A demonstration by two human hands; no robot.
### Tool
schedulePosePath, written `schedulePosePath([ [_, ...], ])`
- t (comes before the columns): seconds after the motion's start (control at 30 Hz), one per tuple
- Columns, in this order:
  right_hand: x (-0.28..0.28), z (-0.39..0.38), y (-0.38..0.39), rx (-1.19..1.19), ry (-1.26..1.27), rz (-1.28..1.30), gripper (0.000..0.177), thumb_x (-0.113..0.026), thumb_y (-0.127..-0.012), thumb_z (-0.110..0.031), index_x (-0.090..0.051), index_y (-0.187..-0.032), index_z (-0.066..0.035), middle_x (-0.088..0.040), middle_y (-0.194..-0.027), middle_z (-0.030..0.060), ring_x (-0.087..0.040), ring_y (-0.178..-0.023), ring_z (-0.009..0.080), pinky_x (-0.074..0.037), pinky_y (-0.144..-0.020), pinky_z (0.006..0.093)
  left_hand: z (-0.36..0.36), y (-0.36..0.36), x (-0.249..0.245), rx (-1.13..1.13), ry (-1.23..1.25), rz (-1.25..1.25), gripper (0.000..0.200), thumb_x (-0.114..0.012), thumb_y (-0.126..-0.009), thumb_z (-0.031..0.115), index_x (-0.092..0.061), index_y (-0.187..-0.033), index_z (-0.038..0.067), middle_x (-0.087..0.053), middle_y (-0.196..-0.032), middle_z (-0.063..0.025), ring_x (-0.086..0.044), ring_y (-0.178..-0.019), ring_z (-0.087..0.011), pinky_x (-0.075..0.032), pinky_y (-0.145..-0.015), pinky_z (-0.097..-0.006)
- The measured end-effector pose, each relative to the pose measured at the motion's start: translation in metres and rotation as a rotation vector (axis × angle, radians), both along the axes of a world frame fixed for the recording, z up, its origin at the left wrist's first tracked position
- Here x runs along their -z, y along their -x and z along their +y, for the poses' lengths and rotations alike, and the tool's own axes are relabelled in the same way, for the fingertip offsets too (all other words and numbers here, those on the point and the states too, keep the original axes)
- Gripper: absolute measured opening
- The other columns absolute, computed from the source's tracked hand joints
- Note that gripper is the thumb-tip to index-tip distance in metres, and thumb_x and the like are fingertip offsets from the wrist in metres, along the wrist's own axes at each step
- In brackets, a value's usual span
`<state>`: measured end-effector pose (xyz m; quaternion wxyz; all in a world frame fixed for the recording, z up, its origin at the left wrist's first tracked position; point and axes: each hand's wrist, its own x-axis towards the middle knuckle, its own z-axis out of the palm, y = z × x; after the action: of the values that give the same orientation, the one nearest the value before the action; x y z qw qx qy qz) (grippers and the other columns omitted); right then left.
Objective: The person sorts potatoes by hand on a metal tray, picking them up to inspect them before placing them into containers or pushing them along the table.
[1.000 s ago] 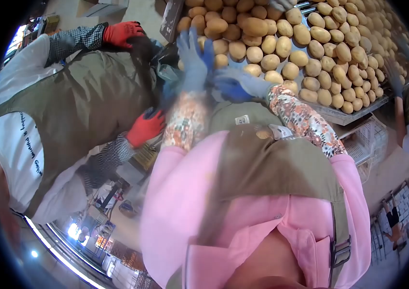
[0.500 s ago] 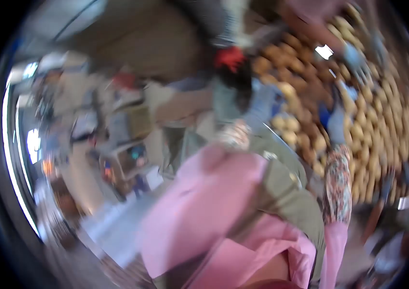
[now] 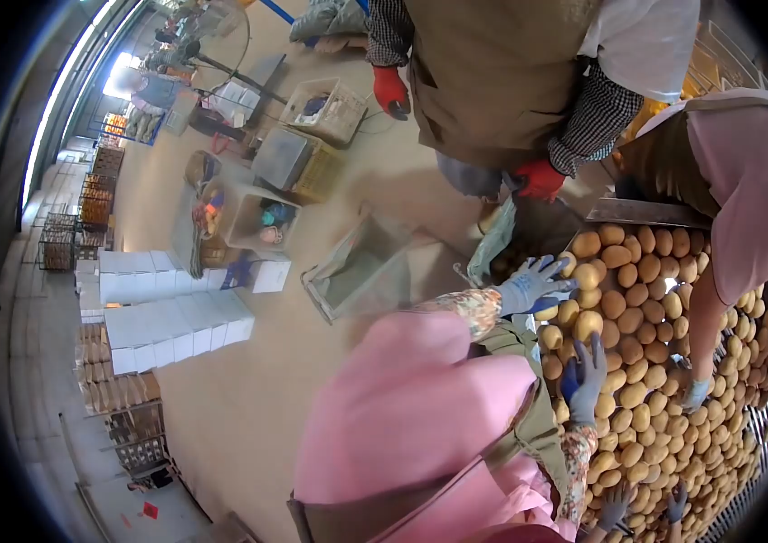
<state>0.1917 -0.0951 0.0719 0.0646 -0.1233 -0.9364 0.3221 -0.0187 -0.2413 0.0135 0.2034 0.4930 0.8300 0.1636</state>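
Oval yellow-brown produce (image 3: 634, 394), potatoes or kiwifruit by its look, covers a roller conveyor. My left hand (image 3: 536, 286), in a grey-blue glove, has its fingers spread at the edge of the layer, with the fingertips against a pale piece (image 3: 587, 276). Below it, my right hand (image 3: 587, 382), in a grey glove with a blue palm, has its fingers stretched out beside another yellow piece (image 3: 587, 326). Neither hand has anything visibly enclosed in it. Both my sleeves are pink with floral cuffs.
Across from me a person's red-gloved hand (image 3: 542, 179) is by a green net bag (image 3: 495, 240). Another person's gloved hand (image 3: 697, 395) touches the produce on the right; more hands (image 3: 616, 505) work below. A green-lined frame (image 3: 361, 271), crates (image 3: 262, 220) and white boxes (image 3: 180, 328) stand left.
The view has turned and is sharper. My right hand is nearer my body, and my left hand is over the produce's edge. The co-worker with red gloves now stands more fully in view.
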Motion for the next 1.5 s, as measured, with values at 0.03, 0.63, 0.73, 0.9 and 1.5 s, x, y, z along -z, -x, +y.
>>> schedulePosePath([
  [0.03,0.009,0.004,-0.017,-0.004,-0.003,0.000,0.043,-0.060,-0.083,-0.009,-0.058,-0.126,-0.009,-0.052,-0.133,0.0174,-0.048,-0.122,0.0390,-0.038,-0.103,0.0463,-0.003,0.001,0.010,-0.004,-0.003,0.000,0.061,-0.062,-0.084,0.037,-0.042,-0.141,0.028,-0.029,-0.150,-0.0149,-0.031,-0.134,-0.0412,-0.030,-0.106,-0.0559],
  [0.63,0.022,0.003,-0.001,0.105,-0.004,-0.191,0.042,-0.056,-0.089,-0.024,-0.056,-0.127,-0.007,-0.053,-0.134,0.0177,-0.050,-0.123,0.0345,-0.035,-0.107,0.0433,0.004,0.020,0.014,-0.595,-0.794,-1.929,0.038,-0.051,-0.097,0.026,-0.052,-0.130,0.007,-0.060,-0.119,-0.0086,-0.056,-0.112,-0.0200,-0.045,-0.098,-0.0343],
  [0.73,0.014,-0.006,0.004,0.170,0.134,-0.331,0.048,-0.057,-0.089,-0.030,-0.052,-0.132,-0.009,-0.052,-0.136,0.0158,-0.049,-0.124,0.0327,-0.032,-0.108,0.0436,-0.010,0.036,0.110,0.180,-0.525,-0.310,0.053,-0.063,-0.087,0.029,-0.050,-0.129,0.001,-0.053,-0.129,-0.0190,-0.049,-0.121,-0.0314,-0.036,-0.106,-0.0429],
  [0.9,0.026,-0.033,0.036,0.179,0.314,-0.244,0.069,-0.067,-0.085,-0.029,-0.036,-0.143,-0.010,-0.034,-0.149,0.0187,-0.039,-0.133,0.0365,-0.028,-0.112,0.0417,-0.015,0.032,0.077,0.005,-0.451,-0.212,0.089,-0.079,-0.066,0.000,-0.032,-0.141,0.000,-0.043,-0.134,-0.0231,-0.046,-0.123,-0.0364,-0.040,-0.104,-0.0399],
  [1.5,0.049,-0.052,0.047,-0.075,0.746,-0.012,0.037,-0.058,-0.091,-0.028,-0.057,-0.126,-0.016,-0.056,-0.132,0.0084,-0.054,-0.116,0.0336,-0.039,-0.101,0.0437,0.025,0.025,0.019,-0.118,-0.540,-0.145,0.044,-0.054,-0.093,0.024,-0.049,-0.130,0.001,-0.052,-0.129,-0.0226,-0.049,-0.119,-0.0395,-0.037,-0.103,-0.0439],
])
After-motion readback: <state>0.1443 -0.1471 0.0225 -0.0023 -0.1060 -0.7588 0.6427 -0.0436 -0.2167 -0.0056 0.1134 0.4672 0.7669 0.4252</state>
